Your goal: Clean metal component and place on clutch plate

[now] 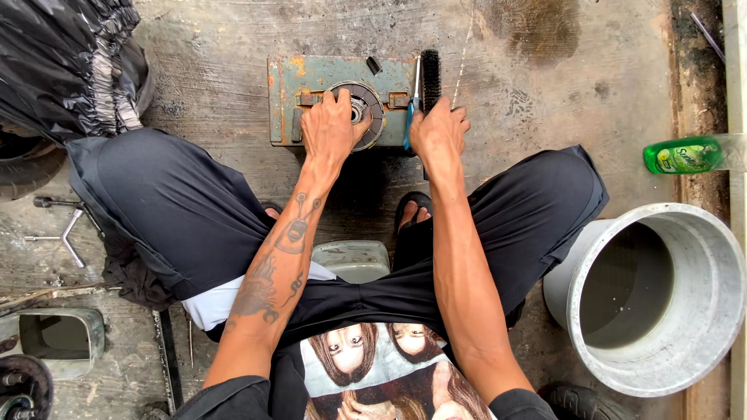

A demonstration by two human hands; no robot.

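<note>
Hand (331, 128) left on one clutch disc (364, 113), right hand (438, 132) gripping one brush (429, 74)

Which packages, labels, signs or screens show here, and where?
Green plastic bottle: lying on its side at the right edge, above the grey metal tub; translucent green, with a yellow and white label.
Black plastic bag: top left corner, crumpled, glossy.
No signs or screens.
</note>
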